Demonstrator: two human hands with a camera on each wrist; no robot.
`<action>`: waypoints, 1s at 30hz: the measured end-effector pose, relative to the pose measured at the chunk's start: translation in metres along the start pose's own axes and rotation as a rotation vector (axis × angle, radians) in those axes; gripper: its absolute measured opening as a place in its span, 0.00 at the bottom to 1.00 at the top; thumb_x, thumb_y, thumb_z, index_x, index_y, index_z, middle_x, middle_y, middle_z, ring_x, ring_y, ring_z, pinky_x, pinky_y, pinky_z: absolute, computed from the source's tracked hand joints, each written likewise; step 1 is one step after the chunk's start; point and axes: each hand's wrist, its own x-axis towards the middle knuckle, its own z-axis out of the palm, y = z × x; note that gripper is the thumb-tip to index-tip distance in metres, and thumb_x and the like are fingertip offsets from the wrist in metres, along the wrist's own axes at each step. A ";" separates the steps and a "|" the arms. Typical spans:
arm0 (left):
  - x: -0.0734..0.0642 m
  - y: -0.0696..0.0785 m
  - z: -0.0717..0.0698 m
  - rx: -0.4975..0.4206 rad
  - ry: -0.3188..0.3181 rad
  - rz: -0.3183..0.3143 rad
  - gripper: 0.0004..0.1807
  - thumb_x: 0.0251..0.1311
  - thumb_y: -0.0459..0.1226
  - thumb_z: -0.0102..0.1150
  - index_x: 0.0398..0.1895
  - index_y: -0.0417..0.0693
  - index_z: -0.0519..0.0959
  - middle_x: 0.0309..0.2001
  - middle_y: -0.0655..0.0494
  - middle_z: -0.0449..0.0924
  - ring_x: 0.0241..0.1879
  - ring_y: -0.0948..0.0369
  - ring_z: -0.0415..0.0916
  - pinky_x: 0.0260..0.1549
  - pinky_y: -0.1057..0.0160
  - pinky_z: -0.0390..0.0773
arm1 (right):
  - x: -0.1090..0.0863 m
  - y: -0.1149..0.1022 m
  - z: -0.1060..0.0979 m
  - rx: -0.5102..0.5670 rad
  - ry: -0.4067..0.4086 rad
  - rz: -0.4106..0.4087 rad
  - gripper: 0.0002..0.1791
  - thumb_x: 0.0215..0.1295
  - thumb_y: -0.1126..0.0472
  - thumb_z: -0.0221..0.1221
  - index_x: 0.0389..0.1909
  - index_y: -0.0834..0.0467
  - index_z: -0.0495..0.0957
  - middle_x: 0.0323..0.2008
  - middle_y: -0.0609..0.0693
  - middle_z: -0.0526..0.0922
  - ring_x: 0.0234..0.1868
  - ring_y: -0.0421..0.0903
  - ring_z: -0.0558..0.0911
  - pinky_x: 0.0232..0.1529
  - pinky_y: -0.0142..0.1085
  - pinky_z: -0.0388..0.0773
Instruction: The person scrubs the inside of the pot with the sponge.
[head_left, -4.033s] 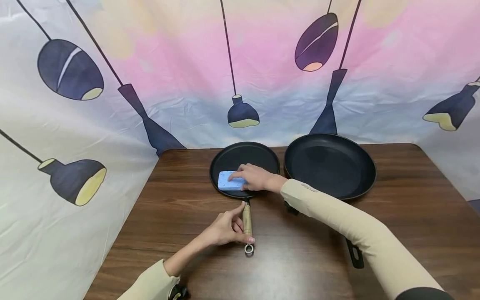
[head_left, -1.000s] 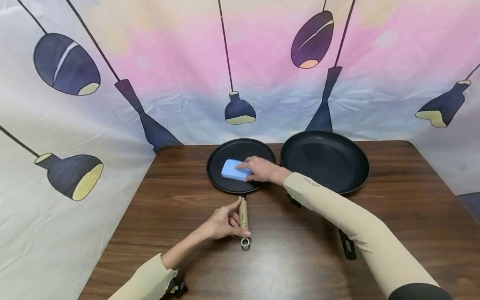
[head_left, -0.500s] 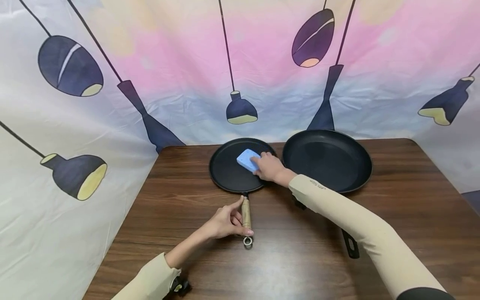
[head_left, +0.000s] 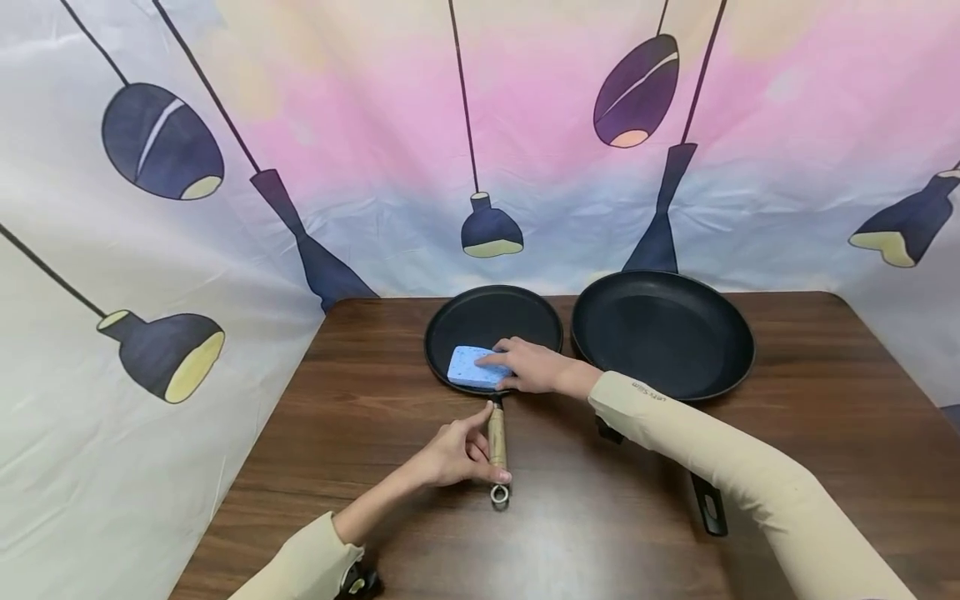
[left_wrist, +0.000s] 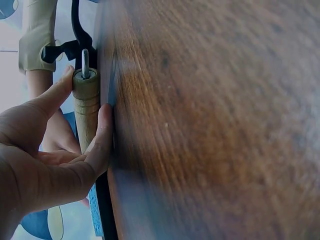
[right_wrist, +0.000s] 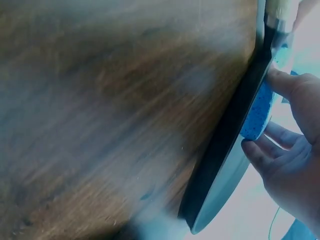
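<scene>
A flat black pan [head_left: 487, 312] with a wooden handle [head_left: 497, 437] lies toward the back of the table. My left hand [head_left: 457, 452] grips that handle, thumb near its ring end and fingers along it. In the left wrist view the thumb and fingers sit on both sides of the wooden handle [left_wrist: 86, 112]. On the near part of the pan lies a light blue sponge [head_left: 468, 367], held by my right hand [head_left: 534, 367]. The right wrist view has thumb and fingertips pinching the edges of the sponge [right_wrist: 257, 112] against the pan's surface.
A larger, deeper black frying pan [head_left: 660, 333] stands just right of the flat one, its black handle [head_left: 708, 504] partly hidden under my right forearm. A cloth printed with lamps [head_left: 390, 150] hangs behind the brown wooden table [head_left: 360, 367].
My right hand has slid the sponge over the pan, from its left part to the upper right, then back toward the near edge. The left hand keeps its grip on the handle.
</scene>
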 end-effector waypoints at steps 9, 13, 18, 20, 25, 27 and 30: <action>-0.004 -0.003 0.002 0.013 0.030 0.013 0.61 0.50 0.41 0.81 0.80 0.37 0.51 0.35 0.54 0.84 0.31 0.66 0.81 0.29 0.72 0.80 | 0.001 0.021 -0.010 -0.016 0.038 0.110 0.29 0.75 0.56 0.60 0.75 0.51 0.68 0.70 0.65 0.70 0.69 0.62 0.72 0.66 0.53 0.77; -0.002 -0.003 0.004 0.007 0.027 0.009 0.61 0.50 0.41 0.81 0.81 0.39 0.51 0.34 0.55 0.84 0.31 0.67 0.81 0.29 0.72 0.79 | -0.002 0.040 -0.014 -0.056 0.043 0.244 0.29 0.76 0.60 0.59 0.75 0.51 0.66 0.71 0.66 0.69 0.71 0.64 0.70 0.66 0.55 0.77; 0.001 -0.002 0.006 0.001 0.056 0.015 0.60 0.49 0.39 0.81 0.81 0.40 0.52 0.35 0.53 0.84 0.31 0.67 0.81 0.28 0.73 0.79 | -0.005 0.054 -0.018 -0.039 0.054 0.349 0.29 0.76 0.62 0.57 0.76 0.50 0.65 0.72 0.66 0.67 0.72 0.64 0.68 0.65 0.55 0.77; 0.000 -0.002 0.007 -0.016 0.065 0.019 0.59 0.49 0.38 0.81 0.81 0.39 0.53 0.35 0.52 0.83 0.31 0.67 0.81 0.29 0.72 0.79 | -0.008 0.052 -0.018 -0.029 0.049 0.334 0.29 0.76 0.61 0.58 0.76 0.50 0.66 0.71 0.66 0.68 0.72 0.64 0.68 0.65 0.54 0.77; -0.005 -0.005 0.005 -0.153 0.037 0.002 0.57 0.51 0.34 0.80 0.80 0.42 0.53 0.38 0.48 0.80 0.33 0.63 0.81 0.33 0.69 0.79 | -0.015 0.033 -0.019 0.031 -0.005 0.196 0.29 0.74 0.58 0.61 0.73 0.50 0.69 0.68 0.65 0.71 0.69 0.63 0.71 0.67 0.54 0.75; -0.007 -0.006 0.004 -0.211 0.019 -0.013 0.54 0.52 0.32 0.78 0.79 0.44 0.55 0.39 0.47 0.79 0.34 0.62 0.80 0.34 0.68 0.79 | -0.018 0.027 -0.019 0.066 -0.037 0.124 0.28 0.73 0.60 0.62 0.72 0.50 0.71 0.68 0.63 0.72 0.69 0.62 0.70 0.67 0.54 0.75; -0.007 -0.006 0.002 -0.253 -0.001 -0.016 0.47 0.53 0.31 0.77 0.75 0.47 0.60 0.40 0.46 0.79 0.34 0.61 0.80 0.34 0.67 0.78 | -0.018 0.024 -0.021 0.106 -0.061 0.050 0.27 0.71 0.63 0.63 0.70 0.50 0.73 0.69 0.61 0.72 0.70 0.60 0.70 0.68 0.54 0.74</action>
